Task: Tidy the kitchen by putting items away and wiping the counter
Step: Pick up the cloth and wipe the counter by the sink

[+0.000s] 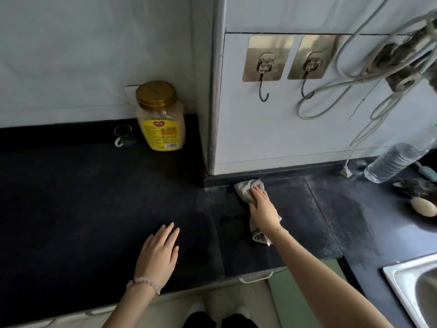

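Note:
A grey cloth [247, 188] lies on the dark counter [82, 197] close to the back wall, pressed down under my right hand [263, 209]; part of the cloth trails out below my wrist. My left hand [158, 255] rests flat on the counter near its front edge, fingers slightly apart, holding nothing. A plastic jar [160, 117] with a gold lid and yellow label stands at the back in the wall corner. Just left of it sits a small clear glass cup [123, 136].
A clear water bottle [395, 162] leans at the right by the wall. Beyond it lie a dark scrubber [418, 187] and a pale oval object [424, 205]. A steel sink [416, 287] is at the lower right. Two hooks [264, 67] and hanging cables [359, 74] are on the wall.

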`<state>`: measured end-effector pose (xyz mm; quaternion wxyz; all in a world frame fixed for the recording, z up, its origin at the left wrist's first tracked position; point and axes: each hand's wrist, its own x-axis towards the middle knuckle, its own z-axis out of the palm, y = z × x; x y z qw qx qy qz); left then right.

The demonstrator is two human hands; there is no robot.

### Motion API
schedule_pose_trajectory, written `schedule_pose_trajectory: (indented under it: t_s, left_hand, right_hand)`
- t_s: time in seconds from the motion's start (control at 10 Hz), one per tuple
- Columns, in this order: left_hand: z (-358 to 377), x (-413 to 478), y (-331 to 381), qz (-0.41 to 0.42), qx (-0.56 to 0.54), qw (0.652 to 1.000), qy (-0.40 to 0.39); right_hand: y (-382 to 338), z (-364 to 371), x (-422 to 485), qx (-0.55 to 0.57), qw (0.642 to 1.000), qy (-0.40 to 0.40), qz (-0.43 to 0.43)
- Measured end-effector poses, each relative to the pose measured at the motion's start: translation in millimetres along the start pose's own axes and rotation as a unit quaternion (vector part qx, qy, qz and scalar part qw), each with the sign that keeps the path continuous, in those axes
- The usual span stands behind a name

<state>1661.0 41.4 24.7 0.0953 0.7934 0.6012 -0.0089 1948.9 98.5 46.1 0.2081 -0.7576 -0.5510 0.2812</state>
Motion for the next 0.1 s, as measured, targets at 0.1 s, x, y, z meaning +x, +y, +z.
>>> schedule_pose_trajectory:
  t_s: [0.1]
  left_hand:
    - [3.9, 1.8, -4.3, 0.01, -0.001, 1.0, 0.005]
  right_hand:
    - [6.3, -20.0, -9.8, -0.002, 1.0, -0.025, 0.011]
